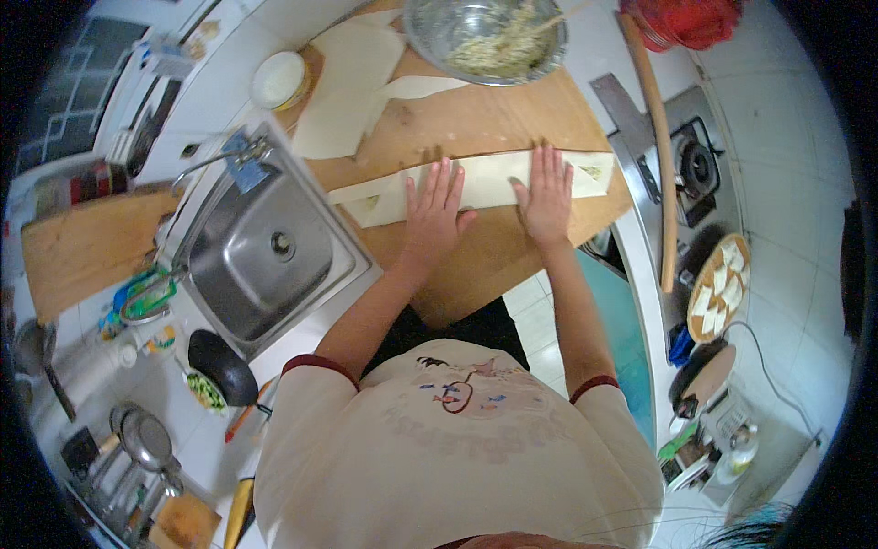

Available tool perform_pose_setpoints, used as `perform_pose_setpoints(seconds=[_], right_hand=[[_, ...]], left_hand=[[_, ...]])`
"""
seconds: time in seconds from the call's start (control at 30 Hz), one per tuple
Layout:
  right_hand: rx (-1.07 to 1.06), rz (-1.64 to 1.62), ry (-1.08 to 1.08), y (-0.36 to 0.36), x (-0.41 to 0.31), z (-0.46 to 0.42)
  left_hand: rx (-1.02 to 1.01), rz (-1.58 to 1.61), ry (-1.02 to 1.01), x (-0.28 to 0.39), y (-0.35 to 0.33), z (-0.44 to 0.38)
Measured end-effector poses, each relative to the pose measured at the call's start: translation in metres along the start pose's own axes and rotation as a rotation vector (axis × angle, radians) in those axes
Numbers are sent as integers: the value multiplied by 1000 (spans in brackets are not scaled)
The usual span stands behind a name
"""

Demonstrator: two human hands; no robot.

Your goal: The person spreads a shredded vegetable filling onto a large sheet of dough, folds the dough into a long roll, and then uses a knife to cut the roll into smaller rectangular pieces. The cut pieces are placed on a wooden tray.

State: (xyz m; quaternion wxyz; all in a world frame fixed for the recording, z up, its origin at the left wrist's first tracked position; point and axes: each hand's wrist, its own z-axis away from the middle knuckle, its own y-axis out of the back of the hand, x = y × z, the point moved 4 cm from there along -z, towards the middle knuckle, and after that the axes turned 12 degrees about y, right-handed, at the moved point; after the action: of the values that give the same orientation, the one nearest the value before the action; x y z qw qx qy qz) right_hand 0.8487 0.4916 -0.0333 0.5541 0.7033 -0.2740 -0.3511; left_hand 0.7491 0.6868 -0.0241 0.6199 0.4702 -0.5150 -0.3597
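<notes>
A long strip of dough [487, 180] lies across the wooden board [446, 250], with bits of filling showing near both ends. My left hand [435, 213] lies palm down on its left half, fingers spread. On its right half my right hand [547, 199] rests flat, with the thumb apart. Neither hand grips anything. Behind the strip, a wide sheet of dough [343, 89] and a narrower dough piece [425, 86] lie on the board. A metal bowl [416, 34] at the back holds a pale shredded filling [490, 55] and chopsticks [562, 17].
A steel sink [267, 254] adjoins the board at left; a white-topped container [280, 79] stands behind it. At right, a long rolling pin [655, 137] lies beside the gas stove [698, 161]. Further right are a red basket [686, 20] and a round tray of folded dough pieces [698, 333].
</notes>
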Motion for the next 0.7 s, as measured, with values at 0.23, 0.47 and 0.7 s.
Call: perform_pose_setpoints(seconds=[0.23, 0.47, 0.7], right_hand=[[34, -126, 65, 4, -28, -13], [106, -414, 377, -20, -107, -34], [97, -486, 350, -24, -165, -48]], left_hand=[[-5, 161, 3, -24, 5, 11], [351, 325, 165, -110, 48, 26], [313, 220, 146, -181, 59, 29]])
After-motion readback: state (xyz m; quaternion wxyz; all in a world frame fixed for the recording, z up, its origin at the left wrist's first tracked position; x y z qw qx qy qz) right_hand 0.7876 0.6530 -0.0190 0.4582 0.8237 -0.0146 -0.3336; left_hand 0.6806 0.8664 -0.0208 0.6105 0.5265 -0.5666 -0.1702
